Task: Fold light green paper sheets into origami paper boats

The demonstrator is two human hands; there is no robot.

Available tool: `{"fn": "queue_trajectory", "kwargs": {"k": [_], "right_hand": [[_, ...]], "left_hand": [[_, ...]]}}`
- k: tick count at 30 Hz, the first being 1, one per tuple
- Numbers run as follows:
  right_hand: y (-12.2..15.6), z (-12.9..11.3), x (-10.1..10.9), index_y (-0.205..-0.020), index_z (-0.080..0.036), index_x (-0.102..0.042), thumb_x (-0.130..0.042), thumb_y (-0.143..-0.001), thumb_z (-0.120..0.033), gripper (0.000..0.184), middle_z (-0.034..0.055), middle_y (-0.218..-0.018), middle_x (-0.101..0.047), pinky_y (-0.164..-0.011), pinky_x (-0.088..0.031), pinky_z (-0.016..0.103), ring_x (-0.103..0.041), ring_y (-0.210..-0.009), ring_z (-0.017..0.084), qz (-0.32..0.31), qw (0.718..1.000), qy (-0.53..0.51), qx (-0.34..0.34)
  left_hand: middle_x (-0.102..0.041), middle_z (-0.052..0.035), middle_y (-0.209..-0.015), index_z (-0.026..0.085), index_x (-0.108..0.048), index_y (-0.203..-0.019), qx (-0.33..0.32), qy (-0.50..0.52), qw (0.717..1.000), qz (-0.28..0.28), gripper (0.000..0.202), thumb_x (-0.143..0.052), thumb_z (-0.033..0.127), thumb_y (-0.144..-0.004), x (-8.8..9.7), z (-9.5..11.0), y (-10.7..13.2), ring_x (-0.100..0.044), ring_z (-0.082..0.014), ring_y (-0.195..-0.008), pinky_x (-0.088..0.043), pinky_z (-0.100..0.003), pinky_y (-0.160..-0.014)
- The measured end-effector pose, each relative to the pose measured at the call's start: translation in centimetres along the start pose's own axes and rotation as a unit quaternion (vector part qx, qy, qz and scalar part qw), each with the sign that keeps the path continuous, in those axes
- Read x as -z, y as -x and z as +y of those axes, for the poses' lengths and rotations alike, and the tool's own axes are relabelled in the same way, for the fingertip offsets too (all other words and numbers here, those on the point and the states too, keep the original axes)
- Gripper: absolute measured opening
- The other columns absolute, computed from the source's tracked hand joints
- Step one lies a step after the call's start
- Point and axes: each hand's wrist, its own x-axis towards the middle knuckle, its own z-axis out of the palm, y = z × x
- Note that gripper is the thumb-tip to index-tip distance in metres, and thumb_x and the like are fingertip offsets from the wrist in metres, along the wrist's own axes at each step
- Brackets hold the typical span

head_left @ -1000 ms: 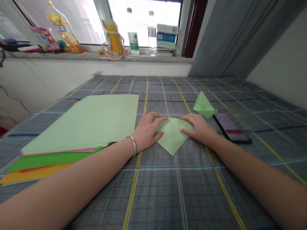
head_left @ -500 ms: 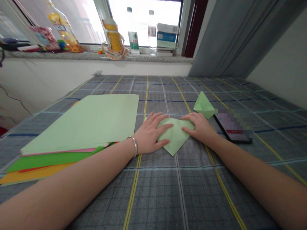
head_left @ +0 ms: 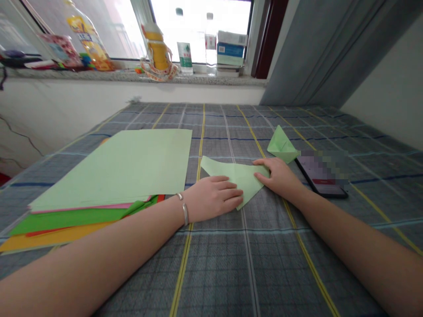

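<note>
A pale green folded sheet of paper (head_left: 246,178), pointed towards me, lies on the checked cloth. My left hand (head_left: 213,198) rests palm down across its lower left part, fingers stretched out and covering some of it. The paper's left corner rises off the cloth, with a dark shadow beneath. At the right corner lies my right hand (head_left: 276,176), thumb and forefinger apart on the paper; its other fingers are partly hidden. Just beyond that hand stands a small folded green paper shape (head_left: 281,145).
To the left is a stack of coloured paper (head_left: 132,163), pale green on top. A phone (head_left: 320,176) lies right of my right hand. Bottles, a yellow cup (head_left: 157,50) and boxes (head_left: 231,50) line the windowsill (head_left: 125,75). A grey curtain (head_left: 317,48) hangs at the right.
My left hand has slid down and towards me over the paper, its fingers closer together. The paper's left corner now shows, lifted. My right hand has barely moved.
</note>
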Motion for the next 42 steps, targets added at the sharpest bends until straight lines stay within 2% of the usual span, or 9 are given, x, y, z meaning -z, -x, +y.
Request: {"fn": "queue_trajectory", "kwargs": {"k": [6,9,13,18,23,30,33,38,42], "right_hand": [[0.3,-0.3,0.8,-0.105,-0.016,-0.065,-0.055,-0.08,-0.029,0.03,0.0086,-0.099,-0.069,-0.085,-0.047,0.041,-0.062,-0.093,0.025,-0.001,0.995,-0.059,-0.08],[0.3,-0.2,0.8,-0.105,-0.016,-0.064,-0.056,-0.079,-0.029,0.03,0.0077,-0.088,-0.069,-0.078,-0.049,0.038,-0.064,-0.083,0.023,0.013,0.99,-0.098,-0.105],[0.3,0.4,0.6,-0.106,-0.017,-0.062,-0.056,-0.081,-0.032,0.029,0.0075,-0.091,-0.07,-0.076,-0.051,0.037,-0.065,-0.083,0.021,0.017,0.972,-0.19,-0.137],[0.4,0.7,0.3,-0.11,-0.02,-0.059,-0.054,-0.084,-0.033,0.03,0.0068,-0.095,-0.07,-0.075,-0.051,0.036,-0.065,-0.085,0.021,-0.028,0.949,-0.279,-0.142],[0.3,0.1,0.2,-0.116,-0.018,-0.053,-0.039,-0.091,-0.046,0.039,0.0045,-0.084,-0.067,-0.057,-0.046,0.028,-0.054,-0.06,0.013,-0.026,0.902,-0.387,-0.189],[0.4,-0.7,1.0,-0.12,-0.018,-0.046,-0.064,-0.074,-0.034,0.052,-0.0081,-0.059,-0.048,-0.045,-0.033,0.024,-0.044,-0.048,0.01,-0.09,0.886,-0.404,-0.21],[0.5,-0.8,1.2,-0.114,-0.021,-0.049,-0.061,-0.075,-0.035,0.043,-0.0075,-0.059,-0.048,-0.045,-0.033,0.024,-0.044,-0.048,0.01,-0.08,0.888,-0.398,-0.218],[0.6,-0.7,1.0,-0.099,-0.021,-0.058,-0.06,-0.077,-0.038,0.029,-0.005,-0.059,-0.052,-0.046,-0.033,0.024,-0.045,-0.049,0.011,-0.088,0.9,-0.374,-0.203],[0.7,-0.7,0.8,-0.096,-0.021,-0.059,-0.058,-0.078,-0.038,0.025,-0.0015,-0.066,-0.058,-0.049,-0.036,0.025,-0.05,-0.055,0.013,-0.082,0.902,-0.374,-0.198]], "left_hand": [[-0.071,-0.0008,-0.102,0.019,-0.059,-0.091,0.149,0.077,0.985,0.045,0.019,-0.047,0.006,-0.084,0.0,-0.9,0.8,-0.056,-0.0191,-0.116,-0.027,-0.049,-0.112],[-0.071,0.0006,-0.102,0.019,-0.054,-0.077,0.215,0.166,0.958,0.093,0.02,-0.045,0.001,-0.077,0.0,-1.5,1.0,-0.047,-0.02,-0.126,-0.023,-0.053,-0.113],[-0.066,-0.0044,-0.117,0.02,-0.048,-0.067,0.258,0.295,0.906,0.161,0.021,-0.044,0.009,-0.084,-0.2,-2.2,1.2,-0.035,-0.0192,-0.136,-0.029,-0.051,-0.111],[-0.051,-0.0066,-0.136,0.018,-0.049,-0.061,0.301,0.395,0.856,0.145,0.023,-0.052,0.016,-0.083,-0.4,-2.9,1.4,-0.042,-0.0207,-0.131,-0.033,-0.05,-0.108],[-0.043,-0.0074,-0.143,0.017,-0.053,-0.062,0.337,0.462,0.812,0.115,0.018,-0.052,0.015,-0.08,-0.3,-2.9,1.3,-0.045,-0.0217,-0.128,-0.04,-0.046,-0.102],[-0.056,-0.0053,-0.129,0.017,-0.056,-0.068,0.405,0.455,0.779,0.151,0.02,-0.041,0.014,-0.08,-0.3,-2.6,1.1,-0.051,-0.0222,-0.119,-0.033,-0.05,-0.107],[-0.056,-0.0055,-0.128,0.018,-0.059,-0.077,0.4,0.429,0.789,0.18,0.021,-0.039,0.018,-0.084,-0.2,-2.5,1.2,-0.051,-0.0223,-0.119,-0.034,-0.048,-0.107],[-0.053,-0.006,-0.128,0.02,-0.06,-0.099,0.321,0.321,0.875,0.167,0.028,-0.033,0.025,-0.094,0.5,-1.7,1.2,-0.046,-0.0195,-0.122,-0.031,-0.042,-0.11],[-0.051,-0.0084,-0.125,0.019,-0.054,-0.11,0.313,0.287,0.886,0.183,0.033,-0.028,0.032,-0.097,0.5,-1.0,1.2,-0.046,-0.0205,-0.119,-0.037,-0.041,-0.104]]}}
